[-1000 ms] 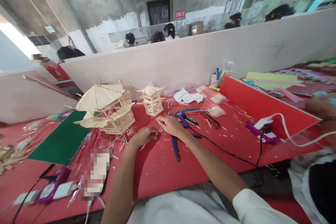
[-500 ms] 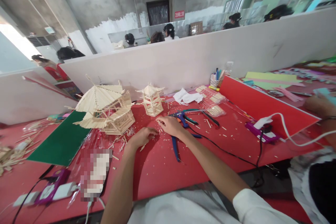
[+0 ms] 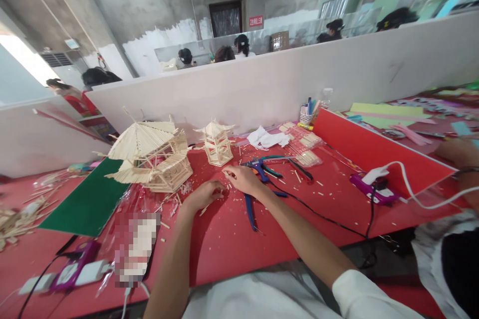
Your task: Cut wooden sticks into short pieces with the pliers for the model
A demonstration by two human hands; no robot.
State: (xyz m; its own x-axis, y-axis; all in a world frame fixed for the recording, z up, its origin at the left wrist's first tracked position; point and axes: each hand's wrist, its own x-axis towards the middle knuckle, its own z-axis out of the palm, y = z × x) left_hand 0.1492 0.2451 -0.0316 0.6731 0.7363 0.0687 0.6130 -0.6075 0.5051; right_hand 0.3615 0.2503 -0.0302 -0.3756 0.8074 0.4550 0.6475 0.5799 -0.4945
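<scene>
My left hand point(image 3: 205, 194) is low over the red tabletop, its fingers curled together at the tips. Whatever is between them is too small to make out. Close by on the right, my right hand point(image 3: 241, 179) has thumb and fingertips pinched, and I cannot tell what they hold. Just beyond both hands stands a small wooden-stick pavilion model point(image 3: 217, 147). A larger stick pavilion point(image 3: 149, 154) is to the left. A blue glue gun point(image 3: 260, 167) lies beside my right hand, and blue-handled pliers point(image 3: 250, 212) lie partly under my right forearm.
Stick scraps litter the table. Behind are a white cloth point(image 3: 267, 138) and bagged sticks point(image 3: 303, 144). A red board point(image 3: 374, 154) and purple power strip point(image 3: 374, 194) stand right; a green board point(image 3: 86, 204) and phone point(image 3: 138, 249) lie left. Another person's arm is at far right.
My left fingers have shifted slightly upward and curled a little differently. My right hand stays almost where it was. At far right, the other person's hand has moved a little.
</scene>
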